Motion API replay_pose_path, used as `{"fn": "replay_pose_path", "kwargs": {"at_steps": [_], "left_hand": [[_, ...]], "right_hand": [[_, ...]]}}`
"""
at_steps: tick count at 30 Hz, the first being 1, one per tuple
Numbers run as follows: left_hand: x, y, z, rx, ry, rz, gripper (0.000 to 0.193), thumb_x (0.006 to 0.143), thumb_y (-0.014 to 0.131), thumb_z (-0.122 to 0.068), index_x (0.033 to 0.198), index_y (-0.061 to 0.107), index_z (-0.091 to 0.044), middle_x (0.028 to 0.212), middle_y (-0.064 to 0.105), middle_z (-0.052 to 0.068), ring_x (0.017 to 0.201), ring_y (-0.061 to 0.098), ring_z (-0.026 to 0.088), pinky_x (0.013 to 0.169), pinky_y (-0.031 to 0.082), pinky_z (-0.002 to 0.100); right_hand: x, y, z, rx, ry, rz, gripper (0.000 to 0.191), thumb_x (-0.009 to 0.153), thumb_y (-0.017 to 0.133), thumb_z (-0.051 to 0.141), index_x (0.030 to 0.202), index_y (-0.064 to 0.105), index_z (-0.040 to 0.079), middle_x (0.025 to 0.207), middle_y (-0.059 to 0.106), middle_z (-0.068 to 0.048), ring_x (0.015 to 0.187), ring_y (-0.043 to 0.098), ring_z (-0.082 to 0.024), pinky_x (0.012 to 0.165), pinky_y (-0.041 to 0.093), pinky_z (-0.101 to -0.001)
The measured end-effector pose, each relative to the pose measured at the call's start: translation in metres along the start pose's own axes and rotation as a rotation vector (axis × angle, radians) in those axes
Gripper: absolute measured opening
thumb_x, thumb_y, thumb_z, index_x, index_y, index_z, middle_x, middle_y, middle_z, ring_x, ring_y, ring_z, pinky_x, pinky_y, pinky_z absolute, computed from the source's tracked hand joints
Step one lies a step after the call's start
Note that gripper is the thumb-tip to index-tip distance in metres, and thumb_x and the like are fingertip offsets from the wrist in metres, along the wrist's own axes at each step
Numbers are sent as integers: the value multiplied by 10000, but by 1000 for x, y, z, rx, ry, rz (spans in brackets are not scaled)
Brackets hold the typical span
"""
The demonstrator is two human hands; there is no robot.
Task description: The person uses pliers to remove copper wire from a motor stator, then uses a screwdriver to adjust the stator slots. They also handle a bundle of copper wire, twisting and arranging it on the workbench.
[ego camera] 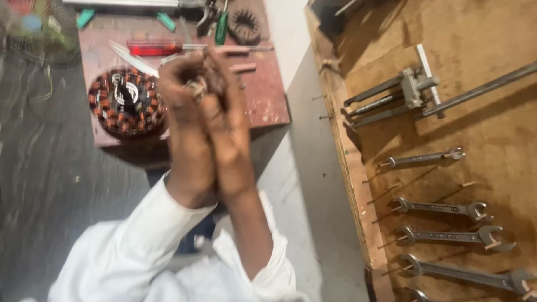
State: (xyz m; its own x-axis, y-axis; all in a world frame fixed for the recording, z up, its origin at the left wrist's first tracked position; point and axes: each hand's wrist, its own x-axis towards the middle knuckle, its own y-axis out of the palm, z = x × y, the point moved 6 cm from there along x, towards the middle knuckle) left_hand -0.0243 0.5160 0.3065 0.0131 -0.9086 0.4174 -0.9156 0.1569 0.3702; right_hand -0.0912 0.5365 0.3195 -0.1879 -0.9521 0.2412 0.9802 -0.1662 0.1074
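Observation:
My left hand (184,112) and my right hand (226,117) are raised together in the middle of the view, wrists pressed side by side. Between the fingertips of both sits a small pale metal part (197,88), blurred so its shape is unclear. Both arms wear white sleeves (140,246). Below and to the left of my hands, a round motor stator with copper windings (126,103) lies on a reddish wooden board (263,95).
A red-handled screwdriver (154,48), a green-handled tool (221,28) and a dark toothed ring (244,26) lie at the board's far end. On the right, a brown wooden panel (475,33) carries several spanners (442,208) and a puller (403,92) hung on nails. Grey floor lies between.

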Motion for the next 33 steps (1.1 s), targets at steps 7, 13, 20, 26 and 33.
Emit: {"fn": "replay_pose_path", "kwargs": {"at_steps": [7, 13, 20, 26, 33], "left_hand": [[9, 13, 12, 552, 49, 25, 874, 1106, 10, -714, 1676, 97, -58, 1758, 95, 161, 1655, -23, 330, 1353, -3, 462], [38, 2, 16, 461, -65, 78, 911, 1085, 88, -713, 1686, 159, -31, 1767, 119, 229, 1658, -4, 413, 1351, -2, 524], [86, -32, 13, 128, -209, 166, 939, 1022, 250, -741, 1621, 308, -20, 1655, 378, 210, 1547, 349, 339, 1247, 291, 420], [116, -45, 17, -52, -288, 271, 869, 1048, 337, -694, 1601, 362, -24, 1583, 488, 151, 1435, 483, 232, 1130, 411, 318], [127, -36, 33, -129, -388, 355, 587, 1109, 491, -467, 1468, 581, -12, 1178, 673, 88, 1051, 617, 112, 902, 517, 230]], "right_hand": [[14, -21, -8, 227, -24, 15, 544, 1061, 670, 349, 1455, 520, 6, 1424, 556, -136, 1347, 537, -232, 1211, 435, -365], [51, -13, -23, 254, -37, -123, 274, 1052, 684, 173, 1258, 615, 5, 1144, 636, -59, 1091, 590, -139, 1000, 486, -280], [90, 11, -33, 335, 35, -254, 151, 998, 666, 178, 1067, 599, 62, 879, 636, -9, 706, 551, -57, 594, 421, -190], [106, 27, -40, 346, 12, -301, 103, 1023, 640, 145, 1036, 585, 59, 876, 621, -3, 679, 529, -44, 557, 381, -208], [109, 23, -49, 218, 21, -313, 183, 1082, 590, 214, 1030, 613, 41, 846, 568, 42, 691, 455, -11, 570, 338, -199]]}}
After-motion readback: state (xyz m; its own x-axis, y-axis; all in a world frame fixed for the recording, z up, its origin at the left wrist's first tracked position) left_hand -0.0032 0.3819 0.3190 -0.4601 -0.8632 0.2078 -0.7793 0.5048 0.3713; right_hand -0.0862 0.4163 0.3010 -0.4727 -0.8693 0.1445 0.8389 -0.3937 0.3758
